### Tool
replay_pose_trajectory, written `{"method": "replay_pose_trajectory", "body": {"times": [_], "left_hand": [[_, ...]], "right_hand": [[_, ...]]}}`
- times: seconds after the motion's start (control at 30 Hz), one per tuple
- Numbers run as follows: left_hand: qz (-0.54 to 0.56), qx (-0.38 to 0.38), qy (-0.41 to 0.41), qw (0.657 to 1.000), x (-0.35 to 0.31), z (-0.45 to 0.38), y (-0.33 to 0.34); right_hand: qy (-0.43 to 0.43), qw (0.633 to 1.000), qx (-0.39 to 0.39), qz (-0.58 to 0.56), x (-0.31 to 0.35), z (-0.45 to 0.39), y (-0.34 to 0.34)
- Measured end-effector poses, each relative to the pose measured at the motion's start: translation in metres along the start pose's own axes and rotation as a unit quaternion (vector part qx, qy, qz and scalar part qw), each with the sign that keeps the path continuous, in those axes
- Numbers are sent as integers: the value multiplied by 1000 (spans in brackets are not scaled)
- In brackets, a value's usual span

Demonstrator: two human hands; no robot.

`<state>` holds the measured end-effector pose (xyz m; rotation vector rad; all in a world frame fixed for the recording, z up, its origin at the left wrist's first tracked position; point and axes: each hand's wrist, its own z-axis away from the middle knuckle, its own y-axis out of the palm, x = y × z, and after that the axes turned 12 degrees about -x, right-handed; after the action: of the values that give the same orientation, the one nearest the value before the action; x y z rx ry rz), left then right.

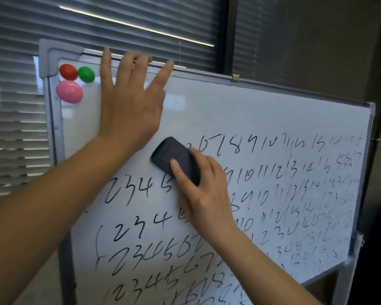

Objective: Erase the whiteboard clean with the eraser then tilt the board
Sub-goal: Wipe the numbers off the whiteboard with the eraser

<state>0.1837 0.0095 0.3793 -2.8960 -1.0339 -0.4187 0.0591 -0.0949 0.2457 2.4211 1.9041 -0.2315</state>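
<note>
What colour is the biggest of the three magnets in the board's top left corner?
Pink: the largest magnet sits below the red and green ones, seen clearly in the head view.

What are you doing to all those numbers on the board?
A person is wiping a whiteboard. The right hand holds a dark eraser against the board at the start of the top row of numbers. The left hand lies flat on the board near its top edge, fingers spread. The upper left part is bare, but many rows of numbers are left. Three magnets, red, green and pink, sit in the top left corner.
</note>
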Motion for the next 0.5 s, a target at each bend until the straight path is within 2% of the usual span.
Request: {"method": "replay_pose_trajectory", "body": {"times": [0.17,0.2,0.3,0.37,0.43,0.5], "left_hand": [[3,-14,-25,1000,-4,0,5],[2,-15,-28,1000,-4,1,4],[-9,-12,-26,1000,-1,3,2],[-11,-12,-18,1000,2,4,0],[-6,-15,-15,1000,0,2,-2],[-8,-20,-21,1000,-5,0,-2]], "right_hand": [[98,993,-52,30,-36,-21,-3],[100,994,-42,32,-36,-16,-1],[32,999,21,0,-18,11,-1],[-2,999,31,-31,-19,23,-8],[42,998,24,-30,-40,15,-16],[101,995,-25,7,-62,-1,-20]]}}
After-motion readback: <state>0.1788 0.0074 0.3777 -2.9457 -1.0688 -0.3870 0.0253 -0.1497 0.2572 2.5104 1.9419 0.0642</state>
